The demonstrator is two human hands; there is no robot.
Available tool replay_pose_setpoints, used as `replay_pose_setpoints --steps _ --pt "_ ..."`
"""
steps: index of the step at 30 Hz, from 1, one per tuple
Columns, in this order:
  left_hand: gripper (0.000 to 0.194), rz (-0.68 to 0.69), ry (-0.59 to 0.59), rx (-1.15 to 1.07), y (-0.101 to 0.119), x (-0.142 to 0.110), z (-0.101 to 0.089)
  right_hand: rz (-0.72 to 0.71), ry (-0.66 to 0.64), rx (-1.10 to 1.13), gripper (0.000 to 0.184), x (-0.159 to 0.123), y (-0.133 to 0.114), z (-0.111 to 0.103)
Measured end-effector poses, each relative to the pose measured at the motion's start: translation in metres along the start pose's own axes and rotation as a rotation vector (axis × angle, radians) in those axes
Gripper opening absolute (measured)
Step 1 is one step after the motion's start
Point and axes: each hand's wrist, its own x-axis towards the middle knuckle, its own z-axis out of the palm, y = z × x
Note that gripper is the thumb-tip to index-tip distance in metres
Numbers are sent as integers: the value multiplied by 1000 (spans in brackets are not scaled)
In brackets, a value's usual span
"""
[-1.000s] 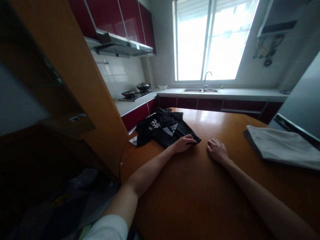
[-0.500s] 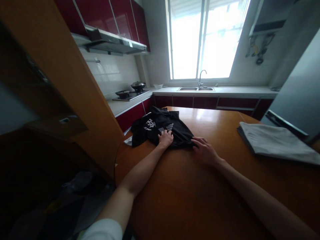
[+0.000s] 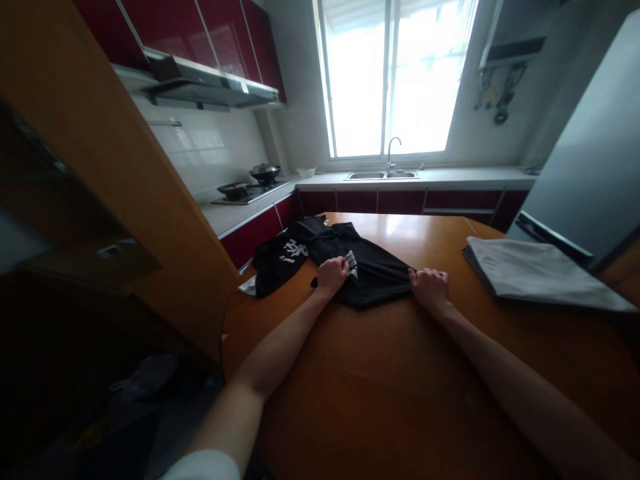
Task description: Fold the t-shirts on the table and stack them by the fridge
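The black garment [image 3: 377,270] lies at the centre of the frame, spread unevenly on the wooden table [image 3: 380,393]. White lettering marks its left part; a grey-and-white striped print shows beside the left hand [image 3: 333,275]. A white patch of cloth [image 3: 249,287] shows at its far left end. The left hand is closed on the fabric at the striped print. The right hand [image 3: 431,290] is clamped on the right corner, and the cloth between the hands forms taut, lengthwise creases.

Compared with the frame 0.5 s earlier, the left hand has changed from spread fingers to a closed grip. The right hand has closed, and the corner now extends farther right. The front edge now dips to a blunt point at centre.

Material properties: the garment is thin, matte and pliable. The table top is smooth, orange-brown and glossy, with a curved edge at left. The folded grey cloth [image 3: 545,270], right of centre, is a flat, layered, four-sided stack with a darker underside. Upper left: glossy red cabinets [image 3: 170,33] above a metallic range hood [image 3: 215,83].
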Motion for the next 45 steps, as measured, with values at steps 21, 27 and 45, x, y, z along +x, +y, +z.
replay_pose_setpoints --steps 21,27,45 --pt "18 -189 -432 232 -39 34 -70 -223 -163 19 54 -20 -36 -30" --pt "33 -20 -381 206 -30 36 -69 -408 -165 177 41 -25 -42 -28" --pt "38 -124 -651 279 -64 47 -79 -65 -239 -61 52 -5 -15 -24"
